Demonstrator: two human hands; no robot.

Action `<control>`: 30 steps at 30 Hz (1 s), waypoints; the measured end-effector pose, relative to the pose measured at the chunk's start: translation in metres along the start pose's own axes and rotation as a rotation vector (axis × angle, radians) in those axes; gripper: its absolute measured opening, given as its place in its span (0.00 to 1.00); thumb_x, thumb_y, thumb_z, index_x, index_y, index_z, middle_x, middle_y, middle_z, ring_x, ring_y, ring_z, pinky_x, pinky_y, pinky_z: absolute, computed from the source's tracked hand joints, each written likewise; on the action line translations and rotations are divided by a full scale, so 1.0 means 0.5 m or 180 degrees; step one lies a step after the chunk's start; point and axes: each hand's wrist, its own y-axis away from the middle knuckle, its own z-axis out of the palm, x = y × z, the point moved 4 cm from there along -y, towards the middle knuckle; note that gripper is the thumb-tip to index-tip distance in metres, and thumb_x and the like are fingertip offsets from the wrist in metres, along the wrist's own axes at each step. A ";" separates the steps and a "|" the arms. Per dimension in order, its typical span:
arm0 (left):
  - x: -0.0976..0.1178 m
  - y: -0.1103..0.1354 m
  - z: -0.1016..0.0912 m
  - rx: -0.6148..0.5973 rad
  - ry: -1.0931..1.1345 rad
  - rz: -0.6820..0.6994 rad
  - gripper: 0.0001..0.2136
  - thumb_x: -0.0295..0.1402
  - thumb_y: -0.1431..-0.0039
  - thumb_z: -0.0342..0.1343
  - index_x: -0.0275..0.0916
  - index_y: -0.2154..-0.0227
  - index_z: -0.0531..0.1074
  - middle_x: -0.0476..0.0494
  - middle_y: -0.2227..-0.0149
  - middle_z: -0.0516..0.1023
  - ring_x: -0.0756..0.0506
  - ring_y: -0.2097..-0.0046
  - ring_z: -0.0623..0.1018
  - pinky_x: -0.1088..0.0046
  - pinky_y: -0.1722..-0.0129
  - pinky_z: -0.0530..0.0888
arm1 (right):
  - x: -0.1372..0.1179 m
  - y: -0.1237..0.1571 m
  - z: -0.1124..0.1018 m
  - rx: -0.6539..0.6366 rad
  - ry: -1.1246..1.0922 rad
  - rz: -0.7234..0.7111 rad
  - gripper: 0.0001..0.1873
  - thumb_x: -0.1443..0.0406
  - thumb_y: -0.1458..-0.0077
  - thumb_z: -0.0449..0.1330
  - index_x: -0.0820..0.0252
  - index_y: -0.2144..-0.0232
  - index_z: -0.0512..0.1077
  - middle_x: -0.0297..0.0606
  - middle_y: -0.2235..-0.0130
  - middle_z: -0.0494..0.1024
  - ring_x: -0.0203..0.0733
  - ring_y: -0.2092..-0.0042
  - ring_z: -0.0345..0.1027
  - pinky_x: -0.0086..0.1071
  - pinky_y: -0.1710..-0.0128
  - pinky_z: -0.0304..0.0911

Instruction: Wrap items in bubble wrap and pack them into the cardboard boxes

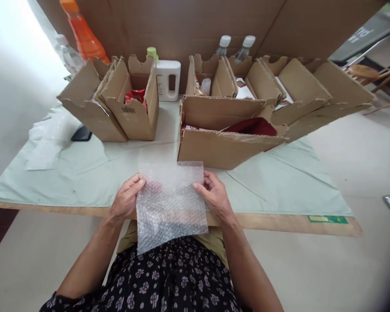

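A clear sheet of bubble wrap (170,203) hangs upright in front of me, above the near edge of the table. My left hand (127,200) pinches its left edge with closed fingers. Gripping the right edge the same way is my right hand (214,195). The sheet's lower corner drops over my lap and flowered skirt. Just beyond the sheet stands an open cardboard box (225,143) with a dark red item (253,126) inside.
The table (279,182) wears a pale green cover. Several open cardboard boxes (113,102) line its far side, with a white jug (168,80), an orange bottle (82,34) and two clear bottles behind. A black phone (81,134) and plastic sheets (48,147) lie left.
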 end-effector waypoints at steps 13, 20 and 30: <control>0.027 -0.014 -0.001 0.1126 -0.3569 0.1892 0.20 0.33 0.37 0.57 0.38 0.43 0.72 0.35 0.49 0.80 0.36 0.47 0.77 0.53 0.44 0.74 | 0.002 0.065 -0.039 0.1361 0.2090 -0.1085 0.23 0.54 0.35 0.60 0.58 0.42 0.71 0.49 0.48 0.81 0.54 0.48 0.74 0.51 0.47 0.69; -0.036 0.004 0.051 -0.0352 -0.4763 0.2181 0.21 0.33 0.33 0.57 0.39 0.39 0.71 0.31 0.32 0.69 0.29 0.30 0.66 0.41 0.33 0.66 | -0.008 0.048 0.037 0.0046 0.3151 -0.1691 0.19 0.60 0.31 0.58 0.57 0.41 0.73 0.48 0.36 0.75 0.58 0.35 0.67 0.50 0.42 0.62; 0.012 0.062 -0.048 -0.0802 -0.3937 0.2193 0.24 0.21 0.34 0.49 0.46 0.39 0.72 0.41 0.33 0.71 0.38 0.27 0.62 0.46 0.31 0.68 | 0.030 0.236 -0.055 -0.0151 0.3470 -0.1845 0.29 0.73 0.35 0.54 0.54 0.34 0.66 0.49 0.31 0.68 0.56 0.30 0.60 0.51 0.40 0.63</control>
